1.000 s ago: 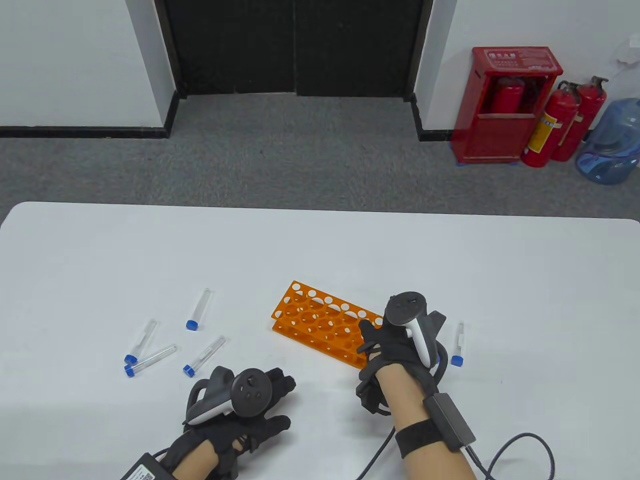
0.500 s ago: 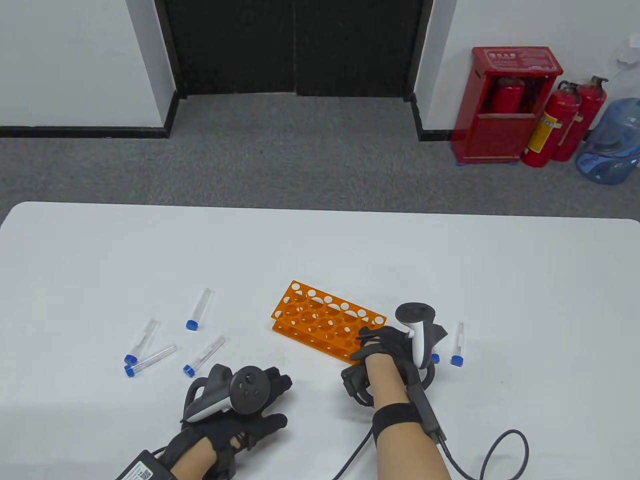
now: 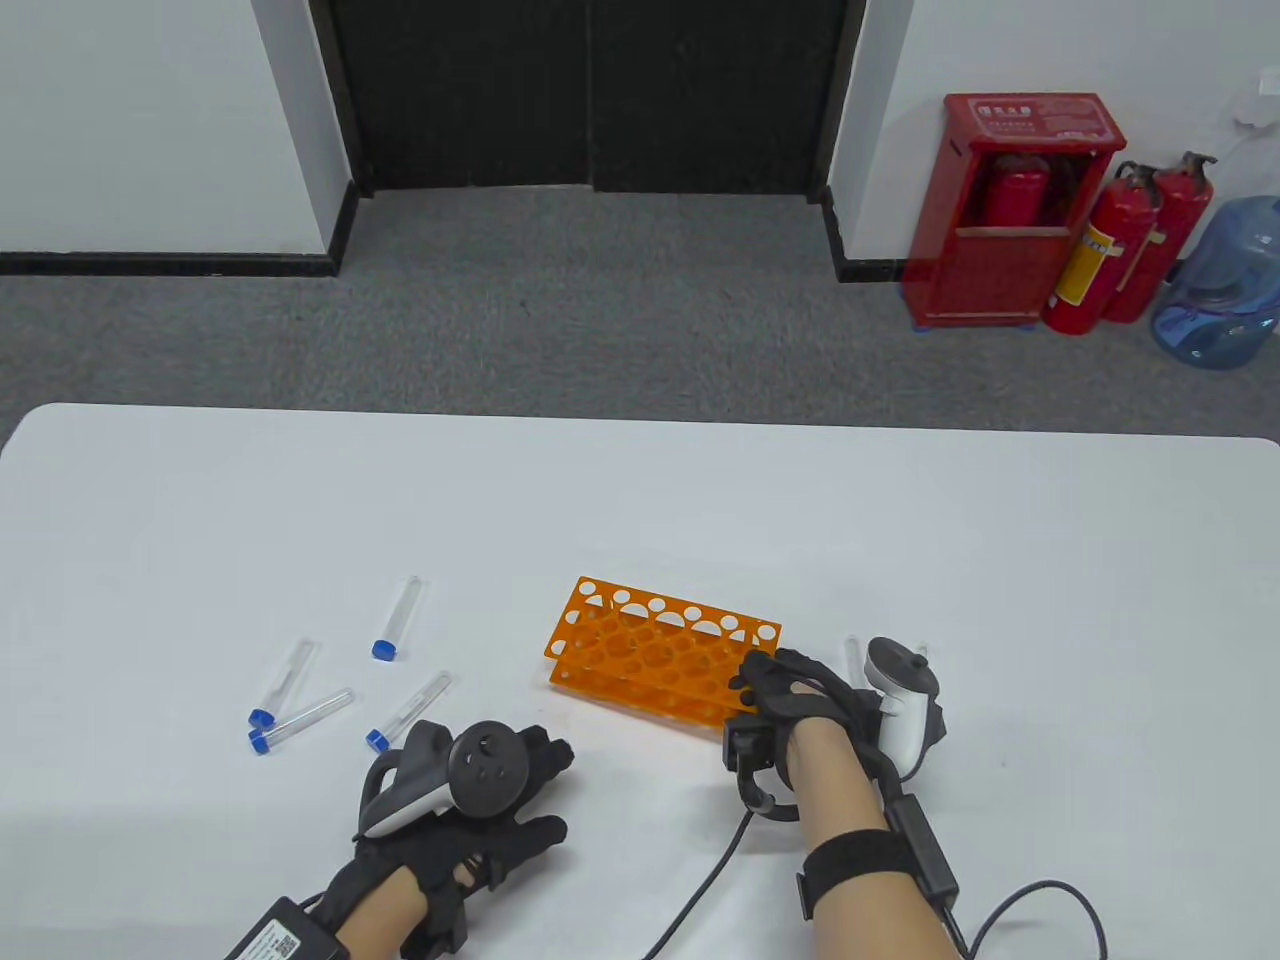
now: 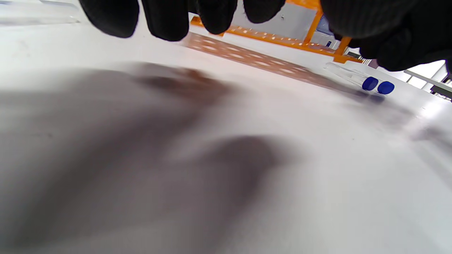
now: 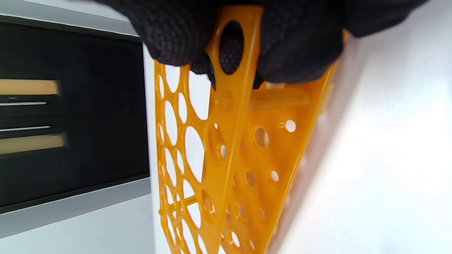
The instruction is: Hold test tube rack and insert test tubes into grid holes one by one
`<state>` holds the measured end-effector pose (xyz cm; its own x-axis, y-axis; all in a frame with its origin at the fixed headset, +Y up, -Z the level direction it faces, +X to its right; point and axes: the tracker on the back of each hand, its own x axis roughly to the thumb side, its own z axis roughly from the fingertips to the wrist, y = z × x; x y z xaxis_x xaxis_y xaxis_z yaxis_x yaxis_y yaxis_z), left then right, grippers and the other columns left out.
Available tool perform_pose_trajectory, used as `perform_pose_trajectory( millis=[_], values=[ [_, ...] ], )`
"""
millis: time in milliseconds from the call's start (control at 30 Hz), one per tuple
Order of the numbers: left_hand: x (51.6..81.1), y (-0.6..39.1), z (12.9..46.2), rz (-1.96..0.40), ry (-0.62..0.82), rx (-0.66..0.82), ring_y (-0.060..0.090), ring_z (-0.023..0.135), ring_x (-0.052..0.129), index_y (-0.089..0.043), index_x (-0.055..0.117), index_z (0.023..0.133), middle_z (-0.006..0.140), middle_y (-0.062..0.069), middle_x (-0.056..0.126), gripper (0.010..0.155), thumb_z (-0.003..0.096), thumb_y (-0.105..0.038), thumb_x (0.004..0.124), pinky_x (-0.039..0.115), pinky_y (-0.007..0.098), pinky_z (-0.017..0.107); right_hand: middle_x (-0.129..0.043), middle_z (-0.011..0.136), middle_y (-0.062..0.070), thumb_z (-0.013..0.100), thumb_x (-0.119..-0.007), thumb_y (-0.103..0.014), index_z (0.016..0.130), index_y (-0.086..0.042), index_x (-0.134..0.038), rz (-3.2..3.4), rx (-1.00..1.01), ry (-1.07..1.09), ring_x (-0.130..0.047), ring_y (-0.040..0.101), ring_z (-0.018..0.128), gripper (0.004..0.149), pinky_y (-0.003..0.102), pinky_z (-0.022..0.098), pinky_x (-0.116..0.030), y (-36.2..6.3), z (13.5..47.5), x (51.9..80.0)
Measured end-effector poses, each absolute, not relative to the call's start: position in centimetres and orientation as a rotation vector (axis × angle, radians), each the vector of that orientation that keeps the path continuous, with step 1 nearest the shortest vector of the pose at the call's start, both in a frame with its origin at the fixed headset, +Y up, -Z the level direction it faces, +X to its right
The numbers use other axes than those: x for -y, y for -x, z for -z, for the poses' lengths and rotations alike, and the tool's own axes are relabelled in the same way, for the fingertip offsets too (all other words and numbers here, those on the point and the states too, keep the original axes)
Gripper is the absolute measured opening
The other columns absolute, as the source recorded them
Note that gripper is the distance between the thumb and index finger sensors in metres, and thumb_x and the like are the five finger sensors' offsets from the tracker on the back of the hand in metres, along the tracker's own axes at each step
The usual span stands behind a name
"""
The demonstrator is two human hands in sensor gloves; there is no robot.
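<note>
The orange rack (image 3: 662, 655) sits near the middle of the white table (image 3: 640, 500), its long side running from 10 o'clock toward 4 o'clock. The right hand (image 3: 800, 700) grips the rack's 4 o'clock end; in the right wrist view the gloved fingers (image 5: 300, 46) close over the top plate of the rack (image 5: 226, 151) on both sides. All holes that show are without tubes.

The left hand (image 3: 500, 800) lies at 7 o'clock from the rack, apart from it, fingers spread and holding nothing; its fingertips (image 4: 166, 21) hang over the table.

Four blue-capped tubes lie flat at 9 o'clock from the rack: one (image 3: 397, 620) farthest back, a touching pair (image 3: 285, 705), and one (image 3: 408, 712) just beside the left hand. Two more tubes (image 4: 360, 79) lie at 3 o'clock from the rack, mostly hidden behind the right hand in the table view.
</note>
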<state>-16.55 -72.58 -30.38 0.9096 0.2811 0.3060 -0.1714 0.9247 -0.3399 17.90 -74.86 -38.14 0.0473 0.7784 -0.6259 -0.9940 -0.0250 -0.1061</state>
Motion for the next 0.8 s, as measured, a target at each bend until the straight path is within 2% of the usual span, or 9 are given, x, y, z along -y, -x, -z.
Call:
perform_pose_trajectory(
  millis=[133,300,467,633,800],
  values=[
    [72.7,16.8,30.6,-0.236,0.325,0.348,0.031,0.107,0.070,-0.043,0.053,0.103,0.115,-0.008,0.052,0.073,0.0357,-0.064,0.073,0.070,0.053,0.074,-0.101,0.069,0.002,0.041,-0.076,-0.031,0.088,-0.017,-0.076,-1.423,-0.439,0.501,-0.096,0.027,0.025,0.049,0.044,0.019,-0.081,-19.2,36.7,73.2],
    [72.7,17.0,30.7,-0.237,0.327,0.337,0.032,0.107,0.070,-0.043,0.053,0.103,0.115,-0.008,0.052,0.073,0.0356,-0.064,0.073,0.070,0.053,0.074,-0.094,0.070,0.004,0.044,-0.071,-0.030,0.093,-0.015,-0.069,-1.409,-0.498,0.413,-0.094,0.027,0.024,0.052,0.045,0.019,-0.079,-19.7,34.9,73.1],
    [72.6,17.7,31.0,-0.225,0.325,0.300,0.032,0.107,0.070,-0.043,0.053,0.103,0.115,-0.008,0.052,0.073,0.0358,-0.064,0.073,0.070,0.053,0.074,-0.096,0.063,0.000,0.044,-0.069,-0.037,0.089,-0.017,-0.073,-1.472,-0.447,0.336,-0.094,0.023,0.019,0.048,0.043,0.016,-0.080,-19.6,32.7,73.9],
    [72.3,18.5,31.2,-0.210,0.313,0.265,0.032,0.107,0.070,-0.043,0.054,0.103,0.115,-0.008,0.053,0.073,0.0357,-0.064,0.074,0.071,0.053,0.074,-0.097,0.057,-0.001,0.044,-0.071,-0.042,0.085,-0.019,-0.076,-1.414,-0.456,0.411,-0.095,0.023,0.016,0.047,0.043,0.014,-0.081,-19.1,30.8,75.8],
    [70.9,20.2,31.2,-0.224,0.204,0.177,0.031,0.106,0.071,-0.043,0.057,0.102,0.114,-0.009,0.057,0.071,0.0358,-0.062,0.075,0.071,0.053,0.073,-0.097,0.058,-0.001,0.044,-0.071,-0.042,0.085,-0.019,-0.076,-1.480,-0.481,0.377,-0.095,0.024,0.017,0.047,0.043,0.015,-0.081,-18.4,30.9,76.0]
  ],
)
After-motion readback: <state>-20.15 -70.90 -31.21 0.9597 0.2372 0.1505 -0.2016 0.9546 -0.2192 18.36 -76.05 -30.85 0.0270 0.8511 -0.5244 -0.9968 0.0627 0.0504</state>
